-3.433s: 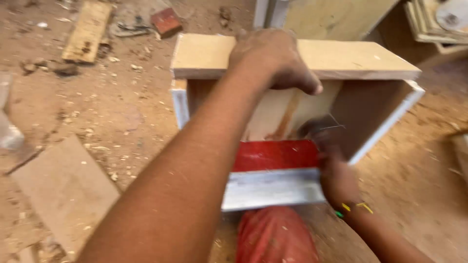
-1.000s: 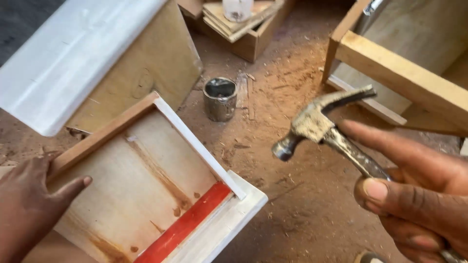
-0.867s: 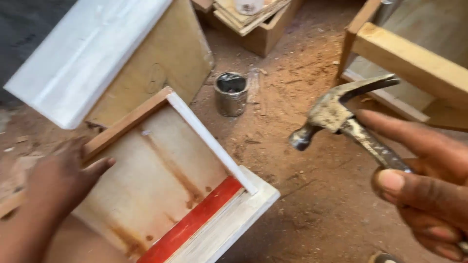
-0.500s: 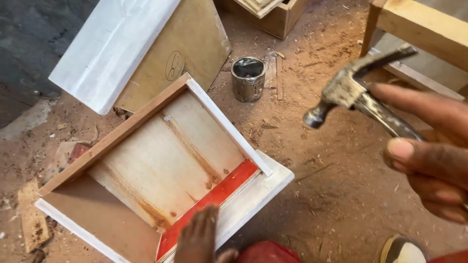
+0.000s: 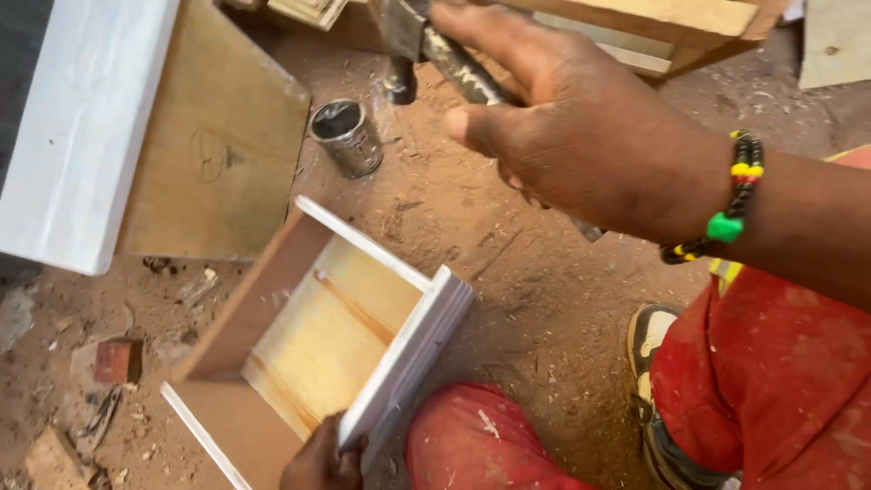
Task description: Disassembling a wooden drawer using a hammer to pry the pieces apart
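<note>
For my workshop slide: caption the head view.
Right hand raises a hammer while left hand grips a wooden drawer box.

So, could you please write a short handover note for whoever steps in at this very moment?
Right hand: raised, gripping a hammer.
Left hand: holds the white front panel of the wooden drawer box, which is tipped on the sawdust floor.
A small metal tin stands beyond the box.
Done: box looks assembled.
Left: no nail visible, so I cannot tell what remains.

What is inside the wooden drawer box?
The drawer shows only its bare plywood bottom with brown streaks. The corner near the left hand is hidden behind the white front panel.
</note>
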